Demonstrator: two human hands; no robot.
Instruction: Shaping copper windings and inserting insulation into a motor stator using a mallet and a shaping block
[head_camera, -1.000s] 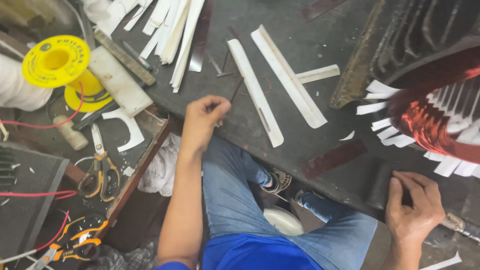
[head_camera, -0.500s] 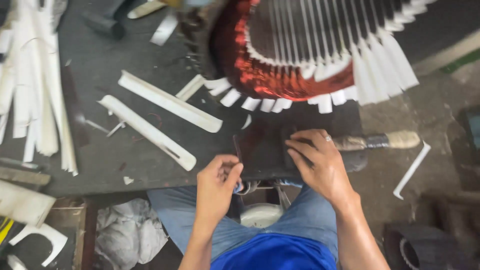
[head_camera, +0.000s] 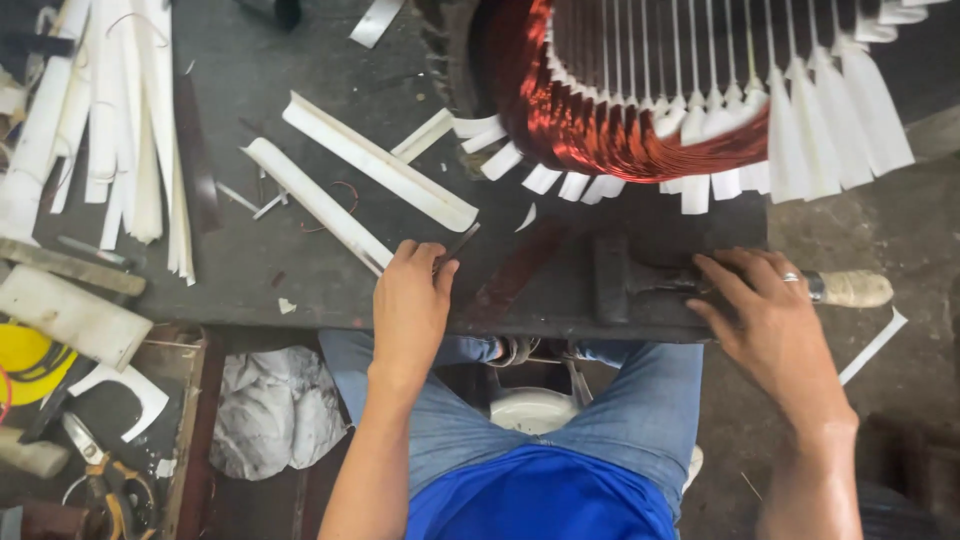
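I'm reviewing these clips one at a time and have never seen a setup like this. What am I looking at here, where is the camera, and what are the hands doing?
There is no machine: a person wears a camera on the head, looking down at their own hands and lap. The left hand pinches a thin dark strip at the edge of a dark workbench. The right hand rests on the handle of a mallet lying on the bench. Above sits a motor stator with red copper windings and white paper tabs sticking out. Long white folded paper strips lie on the bench. Pliers lie lower left.
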